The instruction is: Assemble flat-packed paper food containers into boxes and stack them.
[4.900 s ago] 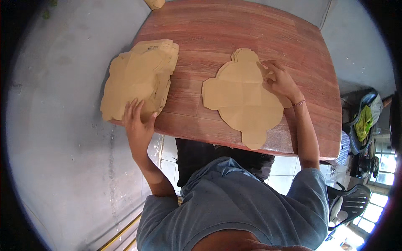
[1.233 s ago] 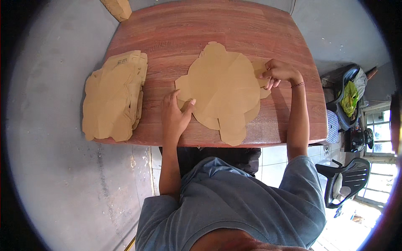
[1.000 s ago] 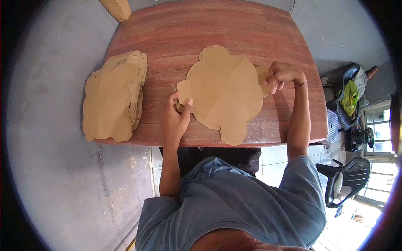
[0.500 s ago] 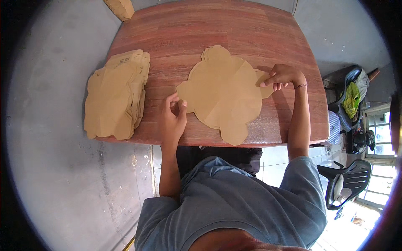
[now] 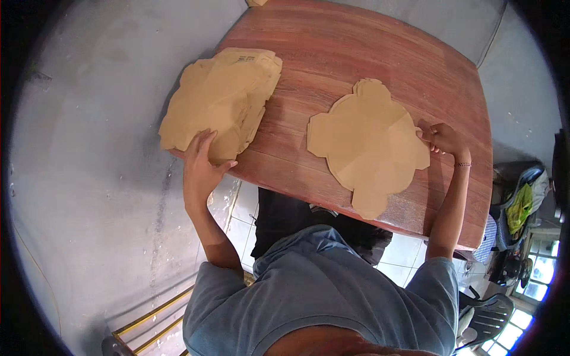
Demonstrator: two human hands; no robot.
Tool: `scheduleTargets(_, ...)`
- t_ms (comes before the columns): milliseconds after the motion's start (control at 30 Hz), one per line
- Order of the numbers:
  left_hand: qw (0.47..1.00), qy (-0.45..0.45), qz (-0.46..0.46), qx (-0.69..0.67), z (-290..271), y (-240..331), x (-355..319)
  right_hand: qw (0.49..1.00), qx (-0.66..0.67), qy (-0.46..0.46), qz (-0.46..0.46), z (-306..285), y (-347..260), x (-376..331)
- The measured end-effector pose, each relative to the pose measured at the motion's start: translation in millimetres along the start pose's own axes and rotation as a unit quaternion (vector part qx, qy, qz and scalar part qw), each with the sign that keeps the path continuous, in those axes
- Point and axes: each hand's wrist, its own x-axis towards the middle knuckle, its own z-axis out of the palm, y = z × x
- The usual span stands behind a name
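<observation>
A brown cardboard cutout (image 5: 371,145), round in the middle with tabs sticking out on its sides, lies flat on the wooden table; layered edges at its far tab suggest more than one sheet. My right hand (image 5: 446,142) has its fingers closed at the edge of the right tab. On the left, a thick, uneven stack of similar brown cutouts (image 5: 217,89) lies at the table's edge. My left hand (image 5: 202,169) reaches the near end of that stack, fingers laid on the top sheet and thumb spread apart beside its near edge.
The reddish wooden table (image 5: 332,41) meets a grey wall (image 5: 113,118) on the left. A dark chair (image 5: 516,207) with a yellow-green bag stands past the right edge, and another dark chair (image 5: 490,317) is lower right. A yellow-edged frame (image 5: 154,317) sits low at left.
My left hand has left the cutout's left tab and moved left onto the stack. My right hand stays at the right tab. The whole view has shifted and turned.
</observation>
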Motion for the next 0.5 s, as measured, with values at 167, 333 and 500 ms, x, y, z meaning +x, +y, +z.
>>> scheduleTargets(167,1.0,-0.023,0.008,0.007,3,-12,-2,1.0,-0.009,0.003,-0.002,3,1,9)
scheduleTargets(333,0.998,-0.045,0.027,0.024,1,-20,-2,1.0,0.014,0.011,-0.006,4,-3,4)
scheduleTargets(500,0.995,-0.076,0.037,0.054,-2,-27,-2,1.0,-0.015,0.008,0.009,4,4,10)
